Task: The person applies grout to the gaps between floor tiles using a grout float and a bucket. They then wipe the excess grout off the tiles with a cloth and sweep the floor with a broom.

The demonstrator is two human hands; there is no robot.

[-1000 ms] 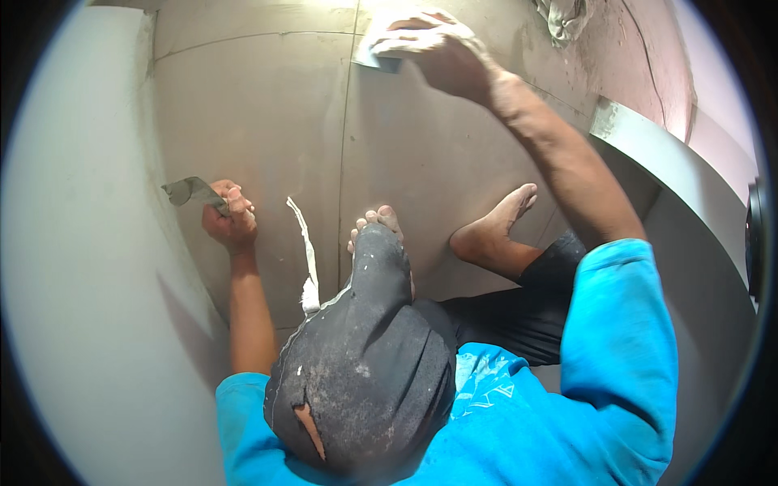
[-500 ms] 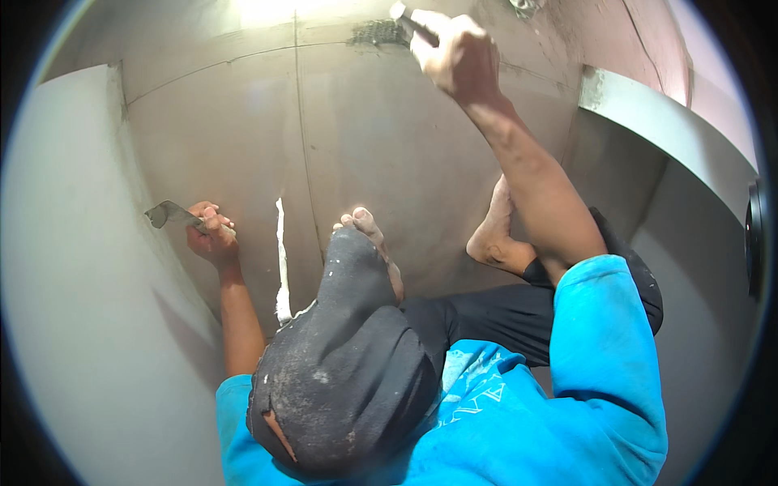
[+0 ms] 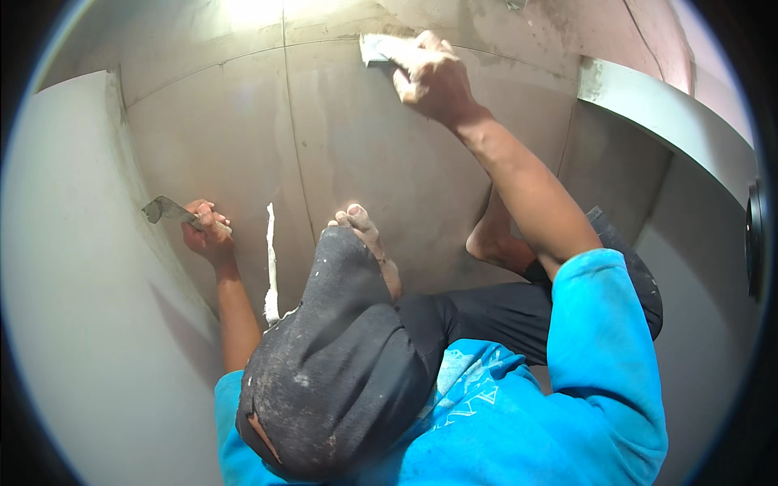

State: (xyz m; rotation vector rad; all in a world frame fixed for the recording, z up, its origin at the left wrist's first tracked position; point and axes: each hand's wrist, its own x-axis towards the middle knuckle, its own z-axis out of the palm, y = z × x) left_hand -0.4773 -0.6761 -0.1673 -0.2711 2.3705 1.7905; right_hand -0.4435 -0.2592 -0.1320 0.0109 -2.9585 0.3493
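My right hand (image 3: 436, 81) is stretched out to the far middle, its fingers wrapped round a flat-headed hand scraper (image 3: 374, 50). The scraper's wide, pale head is at the tile joint; whether it presses on the floor I cannot tell. Off to the left, my left hand (image 3: 209, 231) is closed on a putty knife (image 3: 166, 210) with a grey, smeared blade pointing toward the white wall. Large dusty grey-brown floor tiles (image 3: 219, 138) lie under both hands, with thin dark joints between them.
A narrow white strip (image 3: 271, 259) lies between my left arm and my dark-trousered knee (image 3: 332, 389). White walls (image 3: 73, 243) rise at the left, and a white ledge (image 3: 656, 113) at the right. My bare left foot (image 3: 369, 235) stands on the tiles.
My right hand has moved left and slightly nearer, turning the scraper so its head shows pale instead of dark. My left hand keeps its hold, nearly still.
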